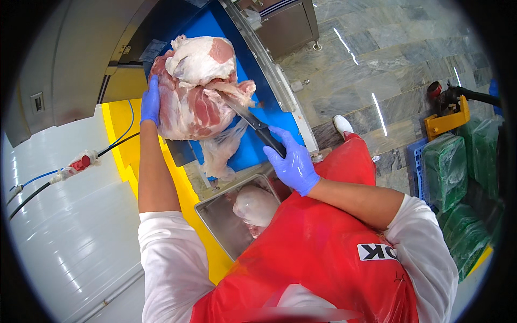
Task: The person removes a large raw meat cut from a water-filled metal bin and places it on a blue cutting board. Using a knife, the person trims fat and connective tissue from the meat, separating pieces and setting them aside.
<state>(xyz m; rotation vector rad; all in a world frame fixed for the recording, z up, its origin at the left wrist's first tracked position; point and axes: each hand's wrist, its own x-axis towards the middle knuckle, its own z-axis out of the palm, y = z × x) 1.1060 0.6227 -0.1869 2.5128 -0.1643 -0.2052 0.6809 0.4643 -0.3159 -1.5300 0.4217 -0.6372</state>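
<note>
A large cut of raw meat (196,110), pink with white fat, lies on a blue belt (253,145). My left hand (151,103), in a blue glove, holds the meat at its left side; some of its fingers are hidden. In my right hand (295,164), also gloved, is a knife (264,131) with a black handle. Its blade slants up and left to the meat, and the tip is hidden among the loose flaps. A pale, thin strip of skin or fat (222,153) hangs toward the belt's near edge.
Below the belt, a metal bin (218,218) holds a pale piece of meat (256,206), partly covered by my red apron (318,253). A metal rail (274,81) edges the belt. Green wrapped crates (444,172) and a yellow bracket (447,119) stand at right.
</note>
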